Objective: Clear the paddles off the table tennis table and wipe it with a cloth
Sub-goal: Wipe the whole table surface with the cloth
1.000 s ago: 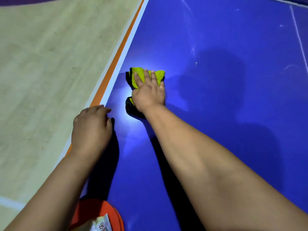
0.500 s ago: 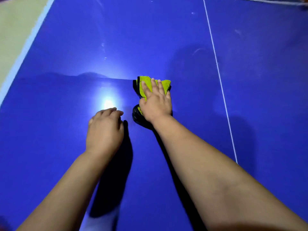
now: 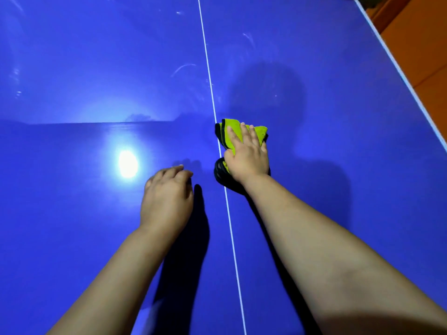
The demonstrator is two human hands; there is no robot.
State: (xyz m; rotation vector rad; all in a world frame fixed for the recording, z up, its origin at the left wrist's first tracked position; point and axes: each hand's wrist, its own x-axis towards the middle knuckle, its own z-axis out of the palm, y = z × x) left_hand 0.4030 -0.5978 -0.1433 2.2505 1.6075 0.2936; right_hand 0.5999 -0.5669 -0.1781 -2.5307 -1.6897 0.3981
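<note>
A folded yellow-green cloth [image 3: 260,133] with black edging lies on the blue table tennis table [image 3: 96,68], just right of the white centre line [image 3: 210,88]. My right hand [image 3: 246,158] presses flat on the cloth with its fingers straight. My left hand [image 3: 167,199] rests on the table left of the line, fingers loosely curled and holding nothing. No paddle is in view.
The table's white right edge [image 3: 396,68] runs diagonally at the upper right, with orange floor [image 3: 416,32] beyond it. A bright lamp reflection [image 3: 128,164] glares on the surface left of my left hand. Faint streaks mark the far half.
Both hands and the cloth have travelled right across the table, from its left edge past the centre line. The left edge and wooden floor have left the view; the right edge has appeared.
</note>
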